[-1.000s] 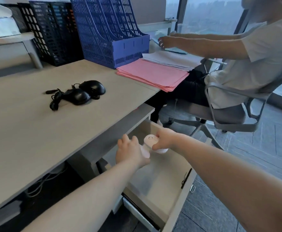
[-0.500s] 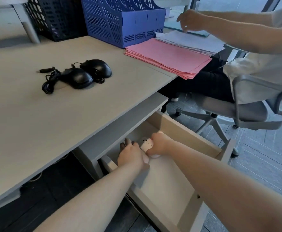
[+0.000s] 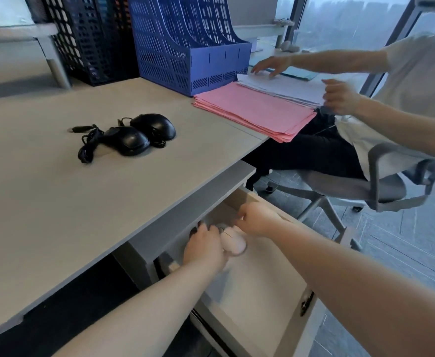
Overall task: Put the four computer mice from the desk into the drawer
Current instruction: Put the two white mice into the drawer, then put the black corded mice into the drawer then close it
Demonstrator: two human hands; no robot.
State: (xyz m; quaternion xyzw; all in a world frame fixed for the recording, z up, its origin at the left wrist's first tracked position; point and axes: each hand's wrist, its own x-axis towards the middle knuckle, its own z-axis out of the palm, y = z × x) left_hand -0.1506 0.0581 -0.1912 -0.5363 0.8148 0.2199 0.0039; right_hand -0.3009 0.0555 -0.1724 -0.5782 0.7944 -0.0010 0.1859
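Both hands reach into the open drawer (image 3: 268,300), left hand (image 3: 204,247) and right hand (image 3: 256,219) flanking a pale mouse (image 3: 233,243). Whether either hand's fingers grip it is unclear. Two black mice (image 3: 139,136) lie on the table (image 3: 56,202) at 11 o'clock.

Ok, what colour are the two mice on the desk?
Both mice are black, with black cables; the head view shows them clearly.

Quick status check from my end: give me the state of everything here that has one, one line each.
drawer: pulled open
pink mouse: lying in the drawer, between both hands
left hand: in the drawer, beside the pink mouse; grip unclear
right hand: in the drawer, above the mouse; grip unclear
two black mice: on the desk, side by side, cables bundled
desk: carries the black mice
pink paper stack: flat, overhanging the desk edge
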